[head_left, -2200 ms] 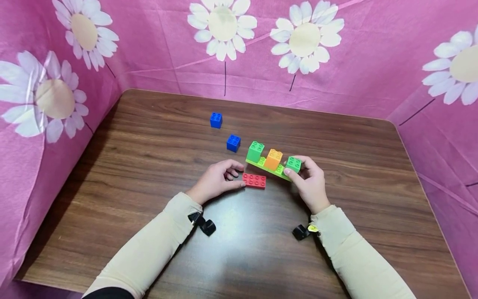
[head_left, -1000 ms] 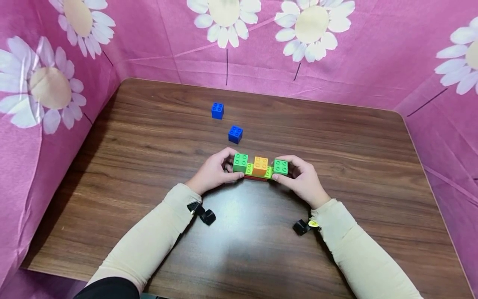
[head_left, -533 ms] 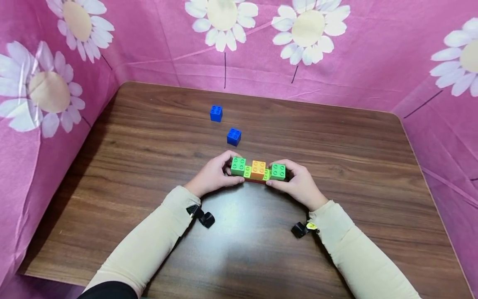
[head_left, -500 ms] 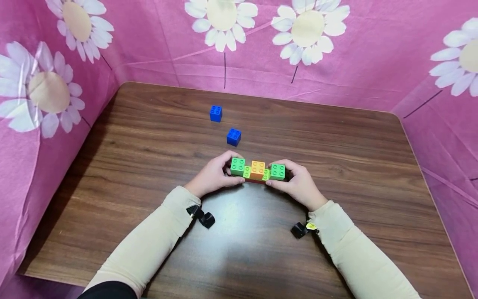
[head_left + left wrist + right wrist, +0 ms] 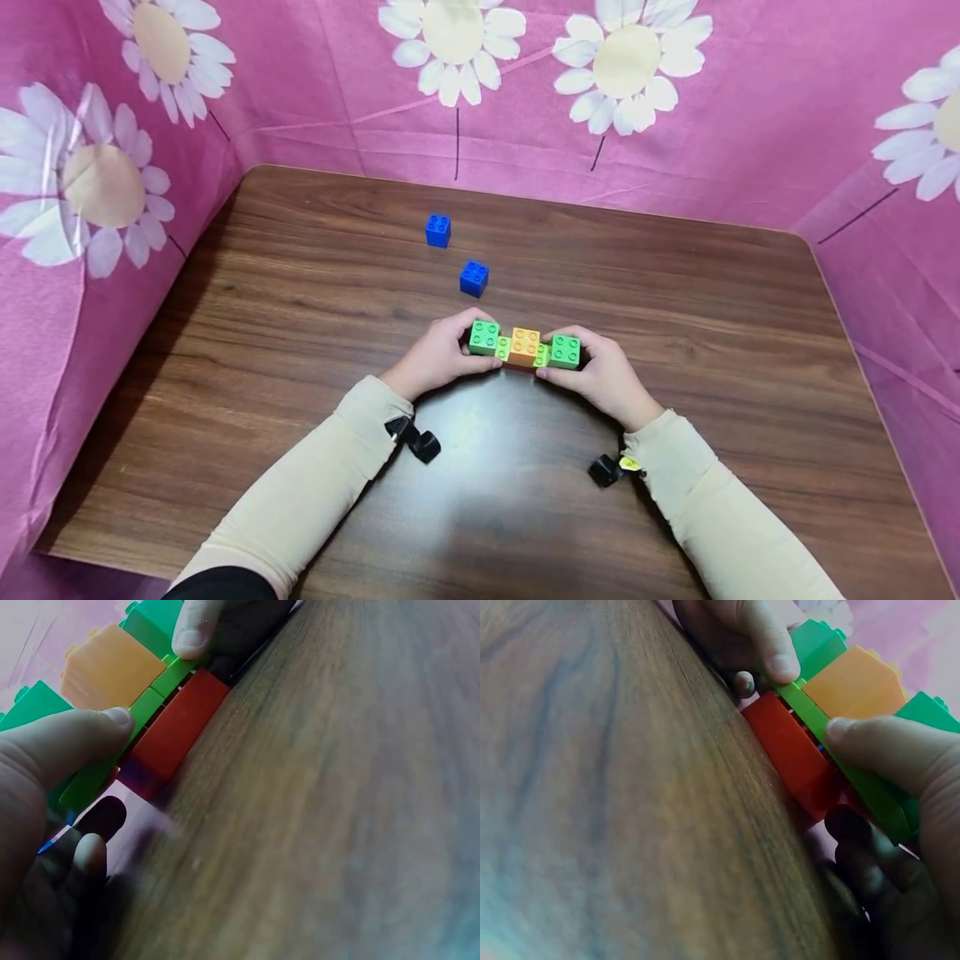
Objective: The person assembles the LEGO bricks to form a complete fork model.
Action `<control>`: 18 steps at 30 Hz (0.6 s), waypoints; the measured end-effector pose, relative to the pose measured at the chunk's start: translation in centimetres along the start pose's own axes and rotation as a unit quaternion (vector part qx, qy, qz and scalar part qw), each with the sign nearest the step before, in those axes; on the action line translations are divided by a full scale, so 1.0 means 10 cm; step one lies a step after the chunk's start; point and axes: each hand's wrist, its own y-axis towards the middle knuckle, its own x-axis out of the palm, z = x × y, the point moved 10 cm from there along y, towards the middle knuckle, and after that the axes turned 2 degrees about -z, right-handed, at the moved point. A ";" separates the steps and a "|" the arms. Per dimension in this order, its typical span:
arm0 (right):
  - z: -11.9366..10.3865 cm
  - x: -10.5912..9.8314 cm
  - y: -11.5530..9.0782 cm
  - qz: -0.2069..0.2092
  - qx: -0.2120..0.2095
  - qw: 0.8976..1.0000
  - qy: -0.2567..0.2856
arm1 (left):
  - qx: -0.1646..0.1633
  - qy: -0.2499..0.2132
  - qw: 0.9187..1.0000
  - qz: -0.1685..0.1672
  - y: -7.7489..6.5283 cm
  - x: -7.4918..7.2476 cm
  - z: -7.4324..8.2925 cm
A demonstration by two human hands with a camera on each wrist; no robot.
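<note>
Both hands hold one toy-brick assembly at the table's middle. Its base is a long lime-green plate [image 5: 502,348], which bears a left green brick [image 5: 484,336], an orange brick [image 5: 525,344] and a right green brick [image 5: 565,351]. My left hand [image 5: 448,352] grips the left end, thumb along the near side; my right hand [image 5: 606,379] grips the right end likewise. Beneath the plate's middle a flat red brick [image 5: 180,724] rests on the table. In the right wrist view a narrow gap shows between the red brick [image 5: 791,750] and the lime plate [image 5: 855,772].
Two loose blue bricks stand behind the hands, one farther back [image 5: 438,232] and one nearer [image 5: 474,279]. The brown wooden table [image 5: 675,275] is enclosed by pink flowered cloth [image 5: 315,83]. Each wrist wears a small black camera.
The assembly, earlier tilted in the right hand beside the red brick, has moved left and now sits over it. The left hand has gone from the red brick to the plate's left end.
</note>
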 end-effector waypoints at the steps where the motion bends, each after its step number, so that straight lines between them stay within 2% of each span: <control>1: 0.00 0.00 0.00 0.001 0.000 1.000 -0.002 | 0.000 0.004 1.000 0.000 0.00 0.00 0.00; 8: -0.03 -0.01 0.03 -0.006 0.001 1.000 -0.010 | 0.000 0.048 0.999 0.000 0.04 -0.02 0.02; 18: 0.00 0.01 0.07 -0.032 0.035 0.998 -0.029 | -0.019 0.095 0.995 -0.006 0.06 -0.03 0.04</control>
